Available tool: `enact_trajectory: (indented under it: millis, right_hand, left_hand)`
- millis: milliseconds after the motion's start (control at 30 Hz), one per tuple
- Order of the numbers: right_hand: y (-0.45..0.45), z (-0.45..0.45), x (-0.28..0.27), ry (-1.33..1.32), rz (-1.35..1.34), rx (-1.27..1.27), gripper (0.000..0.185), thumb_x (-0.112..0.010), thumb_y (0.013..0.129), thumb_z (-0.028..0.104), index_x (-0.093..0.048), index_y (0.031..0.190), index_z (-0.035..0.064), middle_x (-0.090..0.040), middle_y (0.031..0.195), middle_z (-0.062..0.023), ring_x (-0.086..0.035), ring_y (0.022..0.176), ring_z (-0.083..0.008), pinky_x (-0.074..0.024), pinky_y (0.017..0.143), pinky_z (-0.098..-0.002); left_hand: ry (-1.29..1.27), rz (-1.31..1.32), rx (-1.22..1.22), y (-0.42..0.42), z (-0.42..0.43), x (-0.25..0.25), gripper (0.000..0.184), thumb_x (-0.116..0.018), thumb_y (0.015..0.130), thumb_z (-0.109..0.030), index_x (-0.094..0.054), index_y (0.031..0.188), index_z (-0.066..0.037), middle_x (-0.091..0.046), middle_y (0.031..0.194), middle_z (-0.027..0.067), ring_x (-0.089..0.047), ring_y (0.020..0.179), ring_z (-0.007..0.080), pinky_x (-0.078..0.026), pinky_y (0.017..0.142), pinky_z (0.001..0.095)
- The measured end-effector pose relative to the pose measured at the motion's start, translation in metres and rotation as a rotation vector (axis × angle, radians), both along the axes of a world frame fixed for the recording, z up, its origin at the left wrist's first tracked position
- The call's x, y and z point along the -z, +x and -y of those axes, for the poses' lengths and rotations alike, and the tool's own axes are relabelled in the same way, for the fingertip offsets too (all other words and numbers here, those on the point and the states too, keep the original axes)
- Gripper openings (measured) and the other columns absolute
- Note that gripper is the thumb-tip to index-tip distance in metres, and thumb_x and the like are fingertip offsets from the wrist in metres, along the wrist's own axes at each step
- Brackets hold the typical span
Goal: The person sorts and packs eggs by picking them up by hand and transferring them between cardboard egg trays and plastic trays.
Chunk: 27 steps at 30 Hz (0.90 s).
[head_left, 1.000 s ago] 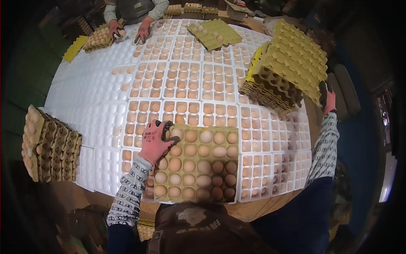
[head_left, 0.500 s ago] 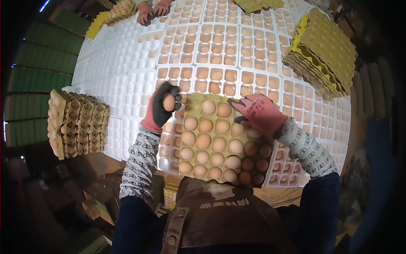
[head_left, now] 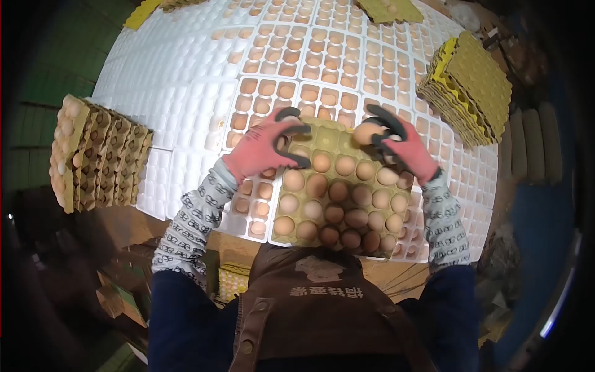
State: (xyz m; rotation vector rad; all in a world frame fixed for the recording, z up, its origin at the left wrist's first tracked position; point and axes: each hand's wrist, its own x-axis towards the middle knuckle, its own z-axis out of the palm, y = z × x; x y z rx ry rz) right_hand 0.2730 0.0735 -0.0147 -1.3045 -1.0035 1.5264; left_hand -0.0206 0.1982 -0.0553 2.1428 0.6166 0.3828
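Note:
A pulp egg tray [head_left: 326,137] sits in front of me, filled with brown eggs [head_left: 338,191] except for bare cups along its far side. My left hand [head_left: 263,146], in a pink and black glove, is at the tray's far left corner. Its fingers and thumb are spread apart, partly over the cups and an egg there. Above the far right corner, my gloved right hand [head_left: 403,139] is closed around an egg [head_left: 367,133]. White foam trays [head_left: 297,80] with eggs in their pockets lie beyond and under the pulp tray.
A stack of pulp trays full of eggs [head_left: 102,158] stands at the left. At the right is a stack of pulp trays [head_left: 474,87]; another pulp tray [head_left: 390,8] lies at the far edge. Foam trays without eggs [head_left: 180,93] cover the left side.
The egg in my left hand is gone from it, and that hand has moved right to the tray. My right hand has lifted and now holds an egg. More far-side cups are bare.

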Motion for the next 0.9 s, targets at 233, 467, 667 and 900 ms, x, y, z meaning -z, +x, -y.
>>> enact_trajectory:
  millis: [233, 467, 667, 900]
  right_hand:
    - [-0.049, 0.012, 0.022, 0.329, 1.52, -0.544, 0.056, -0.077, 0.07, 0.032, -0.059, 0.119, 0.0111, -0.04, 0.143, -0.0174, -0.045, 0.128, -0.0337, -0.0387, 0.104, -0.0446]
    - [-0.068, 0.034, -0.014, 0.204, 0.412, -0.162, 0.054, -0.073, 0.073, 0.026, -0.062, 0.12, 0.0014, -0.045, 0.138, -0.0142, -0.045, 0.126, -0.0259, -0.0367, 0.105, -0.0363]
    - [-0.198, 0.016, 0.004, 0.12, 0.432, -0.379, 0.048, -0.075, 0.075, 0.022, -0.062, 0.119, 0.0106, -0.049, 0.132, -0.0156, -0.049, 0.122, -0.03, -0.0441, 0.097, -0.0383]
    - [-0.341, 0.013, 0.106, 0.297, 1.264, -0.826, 0.055, -0.075, 0.072, 0.033, -0.057, 0.122, 0.0178, -0.043, 0.137, -0.0147, -0.054, 0.108, -0.0311, -0.0486, 0.083, -0.0401]
  left_hand:
    - [0.532, -0.318, 0.239, 0.002, 0.001, -0.001, 0.043, -0.075, 0.072, -0.031, -0.065, 0.109, -0.013, -0.04, 0.143, 0.0078, -0.053, 0.109, 0.0316, -0.051, 0.081, 0.0392]
    - [-0.753, 0.534, -0.44, -0.15, 0.06, 0.036, 0.037, -0.055, 0.096, -0.016, -0.045, 0.128, 0.0, -0.062, 0.117, 0.0099, -0.062, 0.083, 0.0107, -0.049, 0.06, 0.0213]
    - [-1.15, 0.462, -0.879, -0.249, 0.164, 0.096, 0.056, -0.031, 0.102, -0.045, -0.051, 0.13, -0.001, -0.063, 0.105, 0.0076, -0.059, 0.075, 0.0122, -0.047, 0.06, 0.0233]
    - [-1.157, 0.619, -0.745, -0.266, 0.167, 0.116, 0.041, -0.057, 0.095, -0.018, -0.048, 0.132, -0.003, -0.058, 0.119, 0.0074, -0.064, 0.091, 0.0178, -0.053, 0.067, 0.0282]
